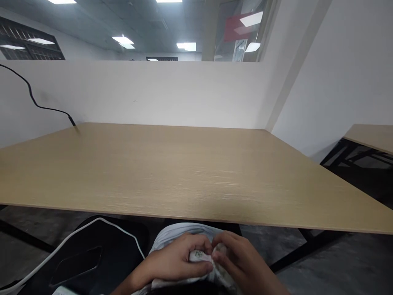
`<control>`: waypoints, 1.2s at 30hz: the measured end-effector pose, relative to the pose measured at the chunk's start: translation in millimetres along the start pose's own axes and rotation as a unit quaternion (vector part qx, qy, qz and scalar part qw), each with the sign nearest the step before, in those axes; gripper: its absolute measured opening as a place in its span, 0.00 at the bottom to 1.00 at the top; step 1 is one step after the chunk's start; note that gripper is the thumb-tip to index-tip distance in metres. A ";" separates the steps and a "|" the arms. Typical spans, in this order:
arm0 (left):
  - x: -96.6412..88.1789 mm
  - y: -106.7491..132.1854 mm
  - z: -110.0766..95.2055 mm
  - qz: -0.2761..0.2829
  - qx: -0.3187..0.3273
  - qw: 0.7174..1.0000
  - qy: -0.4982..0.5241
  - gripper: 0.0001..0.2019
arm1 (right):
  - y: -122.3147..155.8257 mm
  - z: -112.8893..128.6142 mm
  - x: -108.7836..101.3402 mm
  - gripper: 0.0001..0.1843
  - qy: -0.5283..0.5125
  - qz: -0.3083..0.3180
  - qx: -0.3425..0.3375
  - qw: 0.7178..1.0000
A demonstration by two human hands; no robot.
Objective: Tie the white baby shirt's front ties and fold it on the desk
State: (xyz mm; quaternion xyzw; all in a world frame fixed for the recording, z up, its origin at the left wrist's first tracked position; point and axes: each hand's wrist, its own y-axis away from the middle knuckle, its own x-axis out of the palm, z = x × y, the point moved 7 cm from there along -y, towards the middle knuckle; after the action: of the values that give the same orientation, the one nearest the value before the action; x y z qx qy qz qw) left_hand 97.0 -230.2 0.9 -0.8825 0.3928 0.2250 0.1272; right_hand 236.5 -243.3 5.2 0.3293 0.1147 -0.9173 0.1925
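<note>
In the person's lap, below the table's front edge, my left hand (172, 259) and my right hand (241, 256) come close together. Between them is a crumpled, soft white piece of fabric (199, 256) with a small dark green print. My left thumb and forefinger close around one side of it. On the other side, my right thumb and fingertips pinch it. More pale printed fabric shows under the hands, and I cannot tell whether it belongs to the same piece. Light-coloured clothing (184, 230) covers the lap behind the hands.
A wooden table (172, 172) spans the view, with a white partition (172, 94) behind it. On the left, a black seat (116, 254) bears a dark phone (76, 265) and a white cable (66, 241). A black cable (49, 108) reaches the table's back left corner. Another table (373, 135) stands right.
</note>
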 end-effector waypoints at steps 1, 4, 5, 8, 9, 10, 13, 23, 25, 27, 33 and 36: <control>-0.5 -0.3 -0.2 -0.011 -0.004 1.000 0.006 0.15 | 0.8 -0.9 2.4 0.13 0.010 0.012 0.012 1.000; -1.9 -1.3 -1.4 -0.038 -0.008 0.999 0.024 0.17 | 3.0 -6.2 4.9 0.13 0.032 0.007 0.042 0.999; -2.2 -1.6 -1.5 -0.044 -0.010 0.999 0.027 0.17 | 3.7 -7.3 4.0 0.14 0.038 -0.006 0.044 0.998; -3.0 -2.5 0.4 -0.056 -0.028 0.998 0.022 0.18 | 5.5 -7.0 -0.2 0.13 0.046 -0.047 0.027 0.997; -3.0 -2.8 1.8 -0.058 -0.035 0.997 0.020 0.18 | 5.7 -5.5 -1.0 0.13 0.043 -0.053 0.015 0.998; -2.7 -3.2 3.4 -0.060 -0.042 0.997 0.017 0.18 | 5.5 -3.4 -1.4 0.12 0.038 -0.055 0.000 0.998; -1.5 -3.9 9.4 -0.067 -0.056 0.996 0.005 0.17 | 4.3 6.1 -2.6 0.10 0.021 -0.061 -0.055 0.996; -4.9 -1.9 4.6 -0.076 -0.014 0.997 -0.010 0.13 | 5.1 12.9 -9.9 0.11 -0.061 -0.093 -0.081 0.990; -10.8 -1.6 4.2 -0.093 -0.011 0.995 -0.024 0.15 | 4.5 1.1 -14.1 0.12 -0.046 -0.117 -0.054 0.991; -19.9 -1.6 4.9 -0.121 -0.005 0.992 -0.033 0.16 | 4.3 -12.1 -19.9 0.12 -0.014 -0.149 -0.034 0.988; -41.4 4.2 -1.2 -0.163 -0.010 0.986 -0.028 0.17 | 12.9 -21.1 -44.8 0.06 0.173 -0.263 -0.060 0.947; -36.3 9.0 -7.7 -0.132 -0.028 0.989 -0.058 0.14 | 13.4 2.7 -37.5 0.06 0.228 -0.231 -0.132 0.937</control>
State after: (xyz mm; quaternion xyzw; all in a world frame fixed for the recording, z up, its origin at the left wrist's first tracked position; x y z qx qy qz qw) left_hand 71.1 -216.1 25.2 -0.9153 0.2581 0.2685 0.1536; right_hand 267.3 -245.9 30.5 0.4654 0.3485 -0.8135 -0.0141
